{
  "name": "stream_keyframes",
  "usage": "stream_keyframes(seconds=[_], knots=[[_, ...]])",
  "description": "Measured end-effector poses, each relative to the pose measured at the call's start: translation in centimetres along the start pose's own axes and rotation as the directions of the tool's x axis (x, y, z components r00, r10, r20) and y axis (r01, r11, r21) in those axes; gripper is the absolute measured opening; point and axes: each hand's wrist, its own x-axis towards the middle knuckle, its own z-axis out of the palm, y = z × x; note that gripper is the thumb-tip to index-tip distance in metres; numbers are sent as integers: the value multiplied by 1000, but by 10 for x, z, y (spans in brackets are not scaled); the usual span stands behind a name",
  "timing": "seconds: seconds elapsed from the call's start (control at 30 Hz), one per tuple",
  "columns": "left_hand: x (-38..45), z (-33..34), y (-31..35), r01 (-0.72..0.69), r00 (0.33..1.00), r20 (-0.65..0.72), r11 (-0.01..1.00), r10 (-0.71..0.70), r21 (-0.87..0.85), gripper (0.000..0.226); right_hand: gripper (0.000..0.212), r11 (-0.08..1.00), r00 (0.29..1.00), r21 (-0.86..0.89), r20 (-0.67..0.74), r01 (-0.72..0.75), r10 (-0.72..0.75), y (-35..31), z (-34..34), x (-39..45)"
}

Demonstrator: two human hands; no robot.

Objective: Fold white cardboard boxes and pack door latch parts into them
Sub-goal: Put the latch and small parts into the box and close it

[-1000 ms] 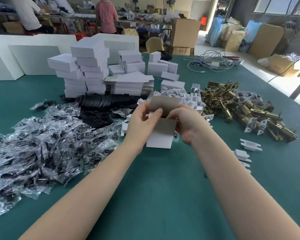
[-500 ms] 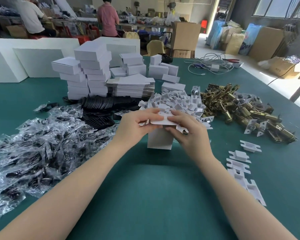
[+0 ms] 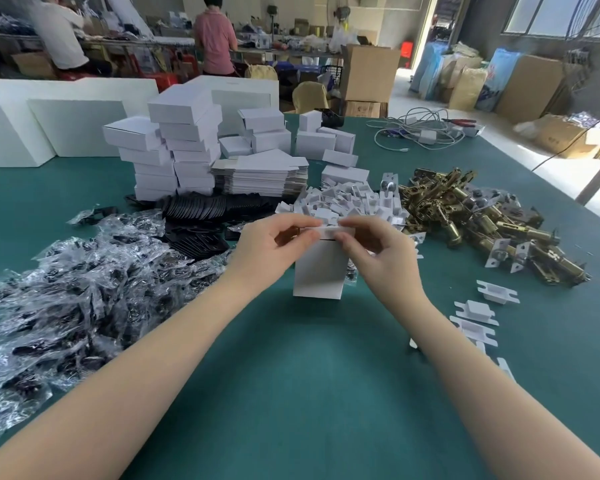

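Note:
A small white cardboard box stands upright on the green table in front of me. My left hand and my right hand both pinch its top flap from either side, holding it folded down over the opening. Behind the box lies a heap of white plastic inserts. Brass door latch parts are piled to the right. Whatever is inside the box is hidden.
Bagged black parts cover the left side. Black plates, flat box blanks and stacked finished boxes sit behind. Loose white inserts lie at right, cables far back. Two people work at a rear bench.
The brown inner flap that stood up has been folded down over the box top. Both hands moved onto the top edge, and the box now stands on the table.

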Motion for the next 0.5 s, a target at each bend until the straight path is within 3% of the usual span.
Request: stream_keyframes(seconds=[0.1,0.5], knots=[[1,3,-1,59,998,-15,993,-60,-99,13,24,993,998,100,-5,-55,56,-3,3,3],[5,-3,1,124,992,60,973,-115,-195,17,14,979,993,169,26,-114,111,0,-2,2]])
